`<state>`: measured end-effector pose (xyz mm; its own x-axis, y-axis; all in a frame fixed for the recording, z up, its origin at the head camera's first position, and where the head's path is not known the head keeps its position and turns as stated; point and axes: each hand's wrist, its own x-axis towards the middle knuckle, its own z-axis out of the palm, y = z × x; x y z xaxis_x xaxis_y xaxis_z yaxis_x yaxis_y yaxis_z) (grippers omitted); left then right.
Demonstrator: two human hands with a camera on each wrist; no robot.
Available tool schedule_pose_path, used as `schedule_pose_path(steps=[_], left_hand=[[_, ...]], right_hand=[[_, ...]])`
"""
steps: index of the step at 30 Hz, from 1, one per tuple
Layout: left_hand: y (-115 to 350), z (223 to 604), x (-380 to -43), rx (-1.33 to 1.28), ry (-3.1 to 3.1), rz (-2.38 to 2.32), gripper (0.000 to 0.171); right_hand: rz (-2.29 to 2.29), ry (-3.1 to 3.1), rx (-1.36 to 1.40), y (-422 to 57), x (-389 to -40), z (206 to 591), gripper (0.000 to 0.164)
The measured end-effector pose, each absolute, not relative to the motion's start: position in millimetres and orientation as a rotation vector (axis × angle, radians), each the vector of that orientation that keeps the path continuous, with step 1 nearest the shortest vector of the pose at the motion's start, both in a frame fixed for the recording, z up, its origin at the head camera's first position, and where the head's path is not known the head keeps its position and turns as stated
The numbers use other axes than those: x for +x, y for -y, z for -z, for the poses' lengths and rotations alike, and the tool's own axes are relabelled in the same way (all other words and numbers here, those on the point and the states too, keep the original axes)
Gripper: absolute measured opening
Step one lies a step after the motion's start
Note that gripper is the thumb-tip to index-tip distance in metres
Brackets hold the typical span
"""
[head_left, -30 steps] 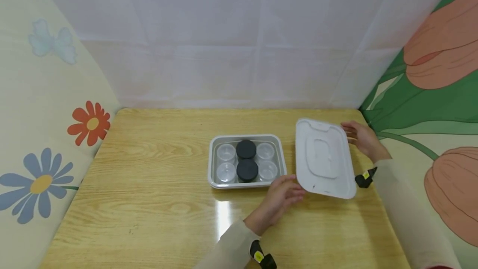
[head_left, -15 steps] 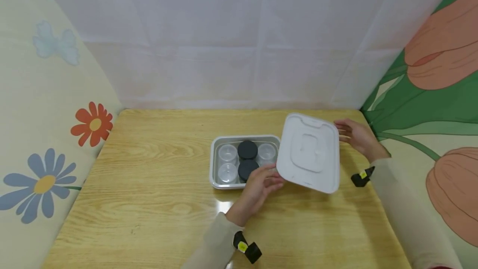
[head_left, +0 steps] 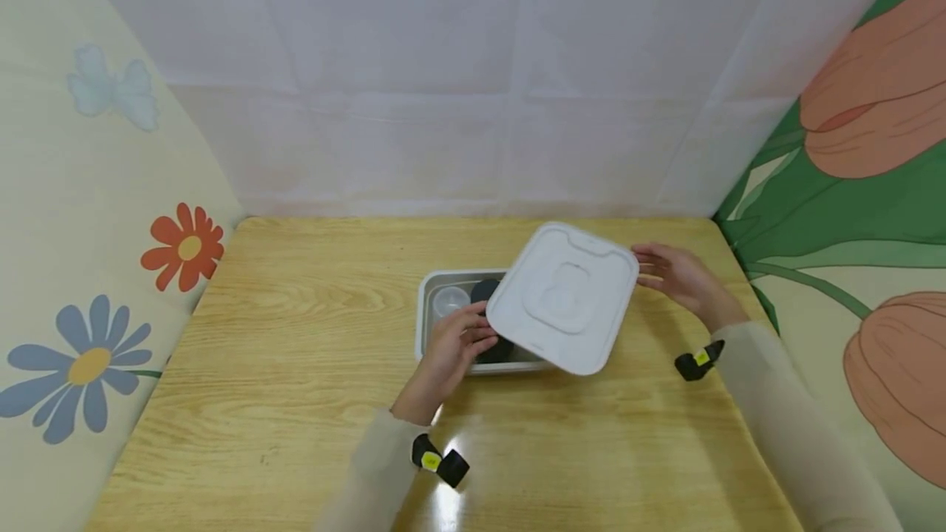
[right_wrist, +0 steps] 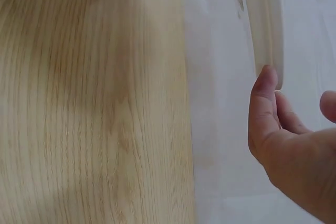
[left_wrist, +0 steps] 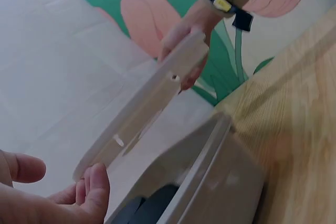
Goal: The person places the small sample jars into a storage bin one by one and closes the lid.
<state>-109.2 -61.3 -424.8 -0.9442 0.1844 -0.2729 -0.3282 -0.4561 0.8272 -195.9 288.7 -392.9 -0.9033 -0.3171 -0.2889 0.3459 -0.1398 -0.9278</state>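
Note:
A white plastic lid (head_left: 565,298) is held up and tilted between my two hands, covering the right part of a light rectangular container (head_left: 424,314). The left hand (head_left: 447,351) touches the lid's left corner with its fingertips; in the left wrist view its thumb (left_wrist: 26,167) stands apart from the lid. The right hand (head_left: 680,276) supports the opposite corner with its fingers (right_wrist: 265,95), the thumb also apart. In the container, a clear jar (head_left: 449,300) and dark round caps (head_left: 484,290) show; the lid and left hand hide the rest.
The container stands on a wood-grain table (head_left: 296,368). A white cloth backdrop (head_left: 399,146) rises behind the table, and flower-printed panels (head_left: 850,269) flank it left and right.
Both hands have carried the lid leftward from beside the container to partly over it, and the lid has turned clockwise. The container has stayed in place.

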Motion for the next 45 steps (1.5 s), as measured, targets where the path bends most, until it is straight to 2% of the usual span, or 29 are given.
schedule_pose_path(steps=[5,11,16,23,27,30,40,45], left_hand=[[79.7,425.3,-114.3,-0.253,-1.480,-2.473,0.032],[102.5,423.9,-118.2,-0.246,-1.503,-2.480,0.035],[121.7,422.1,-120.8,-0.284,-1.466,-2.519,0.024],[146.9,418.2,-123.8,-0.273,-1.596,-2.475,0.021],[159.6,419.9,-124.0,-0.239,-1.710,-2.413,0.028],[168.3,420.3,-123.4,-0.226,-1.717,-2.424,0.021],[186.9,413.3,-126.0,-0.236,-1.702,-2.433,0.027],[192.3,411.6,-128.4,-0.253,-1.697,-2.432,0.030]], right_hand=[[2.091,-1.707,0.025,-273.8,-189.5,393.4,0.026],[2.116,-1.675,0.037,-256.6,-182.8,392.7,0.026],[2.156,-1.601,0.009,-242.9,-177.9,392.9,0.026],[2.167,-1.588,-0.043,-222.6,-171.1,392.9,0.022],[2.216,-1.562,-0.152,-213.8,-165.8,396.0,0.027],[2.214,-1.604,-0.235,-208.3,-161.5,398.8,0.030],[2.017,-2.078,-0.301,-189.0,-151.8,401.3,0.047],[1.995,-2.190,-0.354,-181.8,-147.7,401.8,0.048]])
